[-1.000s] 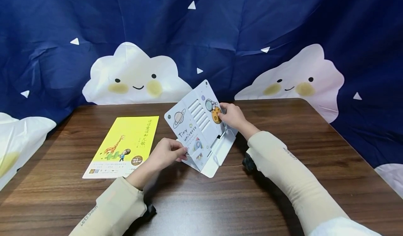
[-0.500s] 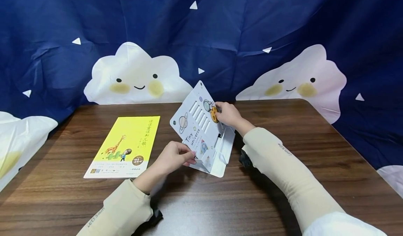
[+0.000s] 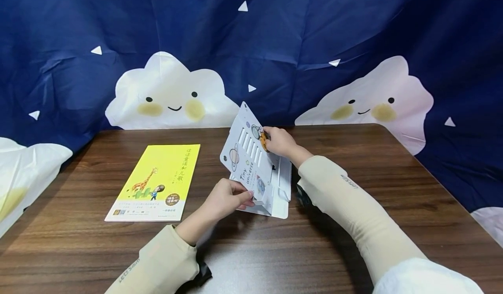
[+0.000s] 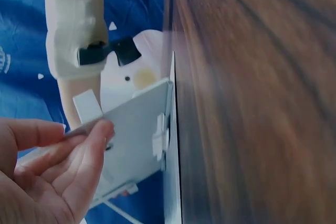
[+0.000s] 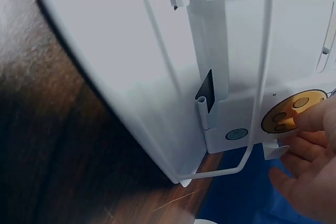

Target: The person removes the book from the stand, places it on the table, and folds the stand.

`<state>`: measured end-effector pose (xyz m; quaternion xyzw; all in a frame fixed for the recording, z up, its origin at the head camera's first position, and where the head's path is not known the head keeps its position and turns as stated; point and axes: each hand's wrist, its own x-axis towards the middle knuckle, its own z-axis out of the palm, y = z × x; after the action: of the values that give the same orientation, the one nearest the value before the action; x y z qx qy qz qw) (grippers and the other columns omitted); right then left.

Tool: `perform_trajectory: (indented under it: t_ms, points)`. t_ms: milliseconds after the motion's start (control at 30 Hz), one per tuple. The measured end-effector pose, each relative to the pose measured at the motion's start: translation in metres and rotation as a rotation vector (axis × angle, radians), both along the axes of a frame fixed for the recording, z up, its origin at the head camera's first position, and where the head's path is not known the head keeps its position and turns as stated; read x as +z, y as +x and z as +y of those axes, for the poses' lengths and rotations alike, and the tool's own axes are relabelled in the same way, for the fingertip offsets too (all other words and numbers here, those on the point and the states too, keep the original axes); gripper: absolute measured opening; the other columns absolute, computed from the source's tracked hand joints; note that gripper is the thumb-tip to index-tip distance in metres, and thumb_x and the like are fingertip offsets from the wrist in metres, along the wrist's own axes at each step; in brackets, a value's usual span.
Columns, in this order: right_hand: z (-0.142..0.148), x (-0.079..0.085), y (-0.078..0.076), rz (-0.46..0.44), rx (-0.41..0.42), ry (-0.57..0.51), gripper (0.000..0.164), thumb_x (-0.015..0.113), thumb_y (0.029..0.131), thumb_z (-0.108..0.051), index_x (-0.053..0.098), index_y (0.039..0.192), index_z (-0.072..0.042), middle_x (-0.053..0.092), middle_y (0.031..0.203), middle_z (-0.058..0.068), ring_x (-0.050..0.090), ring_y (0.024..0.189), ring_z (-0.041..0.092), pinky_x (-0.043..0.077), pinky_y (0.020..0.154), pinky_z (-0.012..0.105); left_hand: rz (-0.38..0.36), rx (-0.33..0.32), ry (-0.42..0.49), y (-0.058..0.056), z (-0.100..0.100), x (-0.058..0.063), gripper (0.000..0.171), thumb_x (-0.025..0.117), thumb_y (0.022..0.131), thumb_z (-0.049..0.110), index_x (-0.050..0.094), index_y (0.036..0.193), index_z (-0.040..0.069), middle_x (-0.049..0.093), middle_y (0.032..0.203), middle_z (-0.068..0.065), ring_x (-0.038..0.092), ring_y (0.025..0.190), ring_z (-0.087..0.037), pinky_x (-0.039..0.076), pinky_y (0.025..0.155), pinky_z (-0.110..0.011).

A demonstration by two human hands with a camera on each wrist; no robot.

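A white book stand printed with "Tiny universe", a planet and an astronaut stands turned sideways on the table, its slotted back panel raised from a flat base. With thumb and fingers, my left hand pinches the panel's near edge. At the far edge, my right hand grips the panel, thumb on the orange moon print. A white wire bar crosses in front of the panel in the right wrist view. The left wrist view shows the panel's plain back and my left hand.
A yellow book with a giraffe on its cover lies flat on the dark wooden table, left of the stand. Behind the table hangs a blue cloth with smiling clouds.
The book stand has turned, its near end swinging right and its far end slightly left. My left hand has moved right with it, my right hand a little left. The yellow book stays put.
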<state>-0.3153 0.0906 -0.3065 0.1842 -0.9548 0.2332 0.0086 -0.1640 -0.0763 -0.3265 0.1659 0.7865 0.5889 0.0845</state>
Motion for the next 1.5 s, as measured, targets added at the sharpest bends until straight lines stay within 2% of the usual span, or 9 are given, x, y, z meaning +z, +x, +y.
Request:
perform_trajectory:
  t_ms: [133,333,467,633,800,1000,1133,1267,1500]
  points:
    - [-0.003,0.0,-0.001,0.018,0.017,0.004,0.045,0.045,0.082,-0.002,0.041,0.127,-0.002,0.053,0.111,0.014,0.048,0.078,0.022,0.039,0.066,0.029,0.017,0.037,-0.002,0.002,0.006,-0.001,0.017,0.053,0.08,0.001,0.062,0.083,-0.013,0.062,0.073,-0.019,0.062,0.067,-0.027,0.049,0.056,-0.028]
    - [-0.007,-0.002,-0.002,0.003,0.039,-0.002,0.047,0.044,0.081,0.0,0.038,0.128,-0.001,0.049,0.117,0.015,0.048,0.088,0.023,0.039,0.076,0.031,0.034,0.052,0.038,0.008,0.013,0.0,0.018,0.054,0.079,0.0,0.061,0.085,-0.014,0.062,0.073,-0.021,0.061,0.067,-0.03,0.049,0.055,-0.029]
    - [-0.009,-0.002,-0.004,0.015,0.065,0.009,0.047,0.043,0.082,0.001,0.037,0.128,0.001,0.046,0.121,0.017,0.048,0.098,0.023,0.039,0.081,0.032,0.032,0.076,0.054,0.01,0.017,0.001,0.018,0.054,0.079,0.001,0.062,0.086,-0.014,0.062,0.075,-0.021,0.061,0.067,-0.028,0.049,0.055,-0.029]
    - [-0.012,-0.002,-0.007,0.017,0.088,0.006,0.046,0.043,0.082,0.001,0.037,0.128,0.001,0.046,0.121,0.017,0.047,0.102,0.024,0.038,0.083,0.032,0.014,0.121,0.08,0.012,0.022,0.001,0.019,0.055,0.08,0.002,0.062,0.086,-0.014,0.062,0.077,-0.021,0.062,0.067,-0.026,0.049,0.055,-0.029]
    - [-0.013,-0.002,-0.008,-0.003,0.08,-0.013,0.047,0.042,0.082,0.002,0.036,0.129,0.001,0.044,0.123,0.018,0.047,0.102,0.024,0.039,0.082,0.031,0.0,0.175,0.103,0.014,0.03,0.002,0.018,0.055,0.08,0.002,0.062,0.084,-0.013,0.062,0.072,-0.02,0.062,0.066,-0.025,0.05,0.055,-0.029]
    - [-0.013,-0.003,-0.008,0.04,0.119,-0.001,0.047,0.041,0.081,0.003,0.038,0.128,0.002,0.043,0.123,0.018,0.045,0.105,0.026,0.036,0.087,0.033,0.01,0.23,0.126,0.017,0.038,-0.001,0.017,0.056,0.081,0.004,0.063,0.082,-0.012,0.062,0.069,-0.018,0.062,0.064,-0.025,0.049,0.054,-0.027]
    - [-0.014,-0.004,-0.008,0.047,0.135,-0.005,0.048,0.041,0.08,0.004,0.038,0.127,0.002,0.041,0.125,0.019,0.039,0.113,0.027,0.032,0.092,0.033,0.018,0.263,0.156,0.017,0.043,-0.005,0.016,0.057,0.079,0.003,0.063,0.08,-0.011,0.062,0.068,-0.018,0.061,0.064,-0.025,0.049,0.053,-0.026]
    - [-0.015,-0.004,-0.008,0.039,0.136,-0.01,0.048,0.04,0.081,0.004,0.037,0.128,0.001,0.039,0.127,0.018,0.032,0.119,0.027,0.028,0.094,0.032,0.035,0.273,0.175,0.016,0.047,-0.008,0.015,0.056,0.078,0.002,0.064,0.078,-0.011,0.062,0.066,-0.018,0.062,0.063,-0.024,0.049,0.053,-0.024]
    - [-0.016,-0.003,-0.009,0.018,0.143,-0.007,0.047,0.042,0.083,0.002,0.036,0.129,-0.002,0.038,0.128,0.016,0.029,0.121,0.024,0.027,0.095,0.032,0.032,0.283,0.215,0.015,0.054,-0.01,0.015,0.056,0.078,0.0,0.063,0.078,-0.012,0.062,0.065,-0.018,0.061,0.064,-0.025,0.048,0.054,-0.023]
